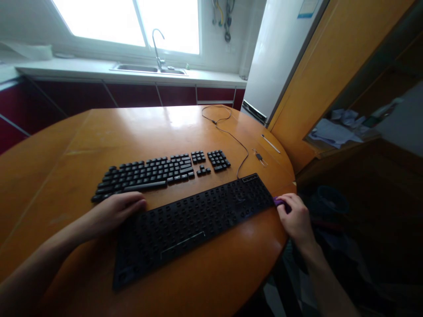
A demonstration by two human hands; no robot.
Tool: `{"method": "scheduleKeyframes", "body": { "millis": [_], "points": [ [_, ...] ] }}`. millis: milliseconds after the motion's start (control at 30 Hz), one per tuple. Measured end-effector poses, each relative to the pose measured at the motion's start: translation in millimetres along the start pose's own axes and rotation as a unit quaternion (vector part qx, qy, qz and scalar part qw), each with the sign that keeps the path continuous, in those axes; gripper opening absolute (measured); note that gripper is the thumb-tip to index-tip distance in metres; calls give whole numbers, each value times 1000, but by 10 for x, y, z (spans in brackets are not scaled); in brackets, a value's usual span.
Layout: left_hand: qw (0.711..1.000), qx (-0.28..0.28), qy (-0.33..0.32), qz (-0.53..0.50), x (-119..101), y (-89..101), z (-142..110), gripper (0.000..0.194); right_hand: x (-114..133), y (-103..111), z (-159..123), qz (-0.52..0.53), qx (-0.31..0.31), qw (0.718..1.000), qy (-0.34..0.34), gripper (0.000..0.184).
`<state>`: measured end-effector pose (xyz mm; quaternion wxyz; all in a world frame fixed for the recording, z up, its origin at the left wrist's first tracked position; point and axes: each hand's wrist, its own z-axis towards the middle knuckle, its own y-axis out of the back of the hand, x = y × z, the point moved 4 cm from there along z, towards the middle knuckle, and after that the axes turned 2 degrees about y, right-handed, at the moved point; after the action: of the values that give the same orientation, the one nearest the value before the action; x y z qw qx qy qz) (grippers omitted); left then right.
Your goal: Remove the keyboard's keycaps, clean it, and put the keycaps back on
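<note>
A black keyboard base (198,215) stripped of its keycaps lies slantwise on the table in front of me. My left hand (124,206) is closed at its back left edge, fingers together and touching the frame. Just beyond that hand, loose black keycaps (155,171) sit laid out in keyboard order. At the base's right end, my right hand (295,215) is closed around a small purple object (279,201); most of it is hidden by the fingers, so its kind is unclear.
A cable (243,149) runs from the base to the far side of the wooden table (132,127). A wire keycap puller (259,156) and a white pen-like stick (270,144) lie at the right. The table's rounded edge passes under my right hand. Beyond stands a sink counter (211,76).
</note>
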<state>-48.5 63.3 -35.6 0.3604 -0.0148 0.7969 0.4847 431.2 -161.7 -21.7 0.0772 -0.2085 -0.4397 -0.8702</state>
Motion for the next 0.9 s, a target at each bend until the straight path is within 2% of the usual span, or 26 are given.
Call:
{"method": "scheduleKeyframes", "body": {
  "millis": [100, 233, 300, 400, 467, 667, 833, 900],
  "points": [
    [1000, -2, 0, 2, 5, -7, 2, 49, -68, 38, 23, -10, -29, 1000, -5, 17],
    [1000, -2, 2, 0, -7, -4, -3, 49, 77, -22, 15, 53, 33, 996, 59, 19],
    [1000, -3, 5, -2, -14, 1, -6, 50, 86, -36, 36, 46, 40, 997, 49, 19],
    [1000, -2, 5, -2, -12, 5, -3, 50, 24, 8, 98, 5, -3, 1000, 9, 19],
    [1000, -2, 4, -3, 0, 4, 1, 50, 16, 36, 127, -1, -23, 1000, 8, 18],
    [1000, -4, 8, -4, 1, 6, 2, 50, 59, -53, 105, 30, 39, 998, 41, 21],
    [1000, -2, 10, -5, -33, 8, -8, 52, -90, -24, 92, -21, -22, 1000, 5, 18],
    [1000, 0, 11, -6, -19, 4, -7, 52, -94, -35, 91, -1, -10, 1000, 8, 19]
  ]
}}
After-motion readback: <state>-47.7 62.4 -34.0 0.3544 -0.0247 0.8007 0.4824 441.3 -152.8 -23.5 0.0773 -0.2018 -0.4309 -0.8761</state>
